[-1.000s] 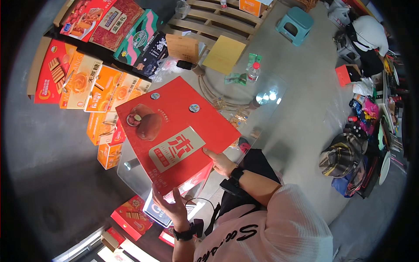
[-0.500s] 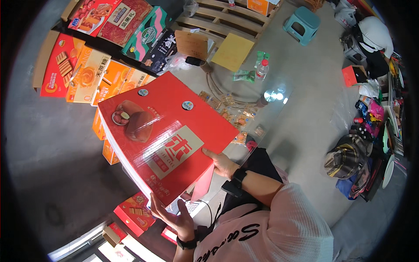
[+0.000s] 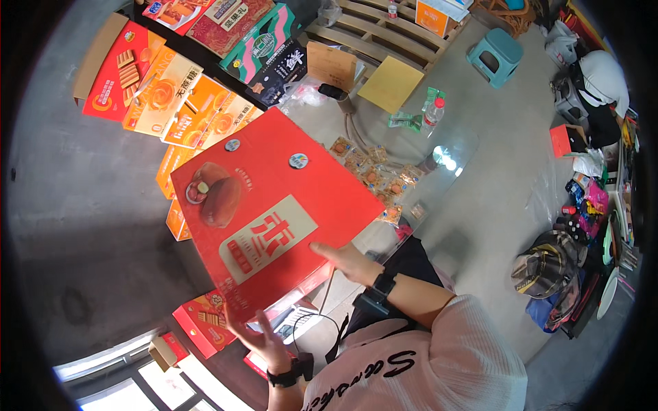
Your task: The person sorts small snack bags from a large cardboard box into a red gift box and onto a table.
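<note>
A large red gift box (image 3: 329, 181), with a cake picture and a cream label on its face, is held tilted in front of me. My right hand (image 3: 348, 262) grips its near right edge, thumb on the printed face and the other fingers mostly hidden beneath. At the near left corner, my left hand (image 3: 257, 340) bears against the edge with its fingertips, the thumb spread away from them. Just past the box, several small wrapped snacks (image 3: 371, 177) lie on the glass table.
Orange cartons (image 3: 164, 96) and other gift boxes (image 3: 250, 44) stand at the far left. Beyond the snacks are a water bottle (image 3: 433, 113) and a yellow board (image 3: 391, 83). A teal stool (image 3: 495, 56) is at the far right. A red box (image 3: 203, 326) lies near left.
The box has swung to lie slightly flatter in view, and its near left corner has dropped. The surroundings have shifted right in view. Both hands stay at the box.
</note>
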A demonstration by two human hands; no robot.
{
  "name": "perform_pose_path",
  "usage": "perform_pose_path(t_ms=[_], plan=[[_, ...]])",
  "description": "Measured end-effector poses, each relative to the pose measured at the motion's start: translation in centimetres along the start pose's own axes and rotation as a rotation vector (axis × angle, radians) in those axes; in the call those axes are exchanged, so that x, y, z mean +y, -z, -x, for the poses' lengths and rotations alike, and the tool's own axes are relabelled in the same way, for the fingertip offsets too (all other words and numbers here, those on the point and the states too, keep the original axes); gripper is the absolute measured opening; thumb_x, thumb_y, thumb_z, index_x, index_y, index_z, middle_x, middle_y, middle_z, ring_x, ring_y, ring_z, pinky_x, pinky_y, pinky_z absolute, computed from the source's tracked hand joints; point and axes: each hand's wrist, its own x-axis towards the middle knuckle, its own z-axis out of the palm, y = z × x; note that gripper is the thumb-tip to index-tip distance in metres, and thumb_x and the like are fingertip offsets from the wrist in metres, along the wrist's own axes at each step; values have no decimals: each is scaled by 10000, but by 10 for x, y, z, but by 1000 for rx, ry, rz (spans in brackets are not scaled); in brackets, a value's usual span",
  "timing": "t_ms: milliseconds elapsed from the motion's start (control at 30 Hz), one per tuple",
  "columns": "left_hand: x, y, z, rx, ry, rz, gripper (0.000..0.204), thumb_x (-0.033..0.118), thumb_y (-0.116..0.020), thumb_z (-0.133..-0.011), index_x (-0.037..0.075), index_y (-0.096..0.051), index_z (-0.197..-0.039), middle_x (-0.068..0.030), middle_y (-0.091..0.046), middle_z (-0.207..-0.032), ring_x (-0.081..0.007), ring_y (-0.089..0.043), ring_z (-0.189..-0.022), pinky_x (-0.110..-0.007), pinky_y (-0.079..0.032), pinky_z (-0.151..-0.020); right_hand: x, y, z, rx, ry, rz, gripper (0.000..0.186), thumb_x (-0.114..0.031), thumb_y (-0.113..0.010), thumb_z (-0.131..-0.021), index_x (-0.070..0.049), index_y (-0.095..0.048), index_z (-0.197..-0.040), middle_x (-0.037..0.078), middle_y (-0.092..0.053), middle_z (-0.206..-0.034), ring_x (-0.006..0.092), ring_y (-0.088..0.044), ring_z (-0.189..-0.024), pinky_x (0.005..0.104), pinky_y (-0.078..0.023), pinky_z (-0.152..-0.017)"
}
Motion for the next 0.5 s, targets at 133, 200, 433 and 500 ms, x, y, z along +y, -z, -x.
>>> perform_pose_path(t_ms=[133,200,433,500], plan=[[-25,42,3,144,126,91,468,165,-544,-952,2,-370,-1356,-130,-450,-1282,-214,-460,-1149,-351,-360,-1006,-18,-53,16,-179,-50,506,486,-308,-668,-870,-12,-520,-1227,110,-601,-1151,204,-574,-1056,349,-465,-884],[-38,55,7,210,200,101,463,229,-535,-962,1,-387,-1336,-130,-433,-1318,-207,-437,-1199,-348,-347,-1035,4,-85,19,-126,486,541,476,-341,-643,-863,3,-538,-1175,191,-625,-1074,319,-614,-995,427,-478,-851],[-128,91,37,-28,347,-165,483,372,-468,-988,5,-475,-1302,-130,-375,-1394,-243,-354,-1300,-387,-294,-1085,41,-135,52,-327,308,1056,277,-233,-544,-879,39,-598,-891,224,-632,-793,383,-612,-718,459,-503,-705],[-98,76,44,5,302,-30,506,394,-449,-992,1,-495,-1308,-144,-333,-1437,-257,-307,-1347,-404,-271,-1101,49,-137,56,-316,450,1249,297,-256,-535,-899,32,-601,-864,185,-605,-653,366,-627,-681,457,-502,-630]])
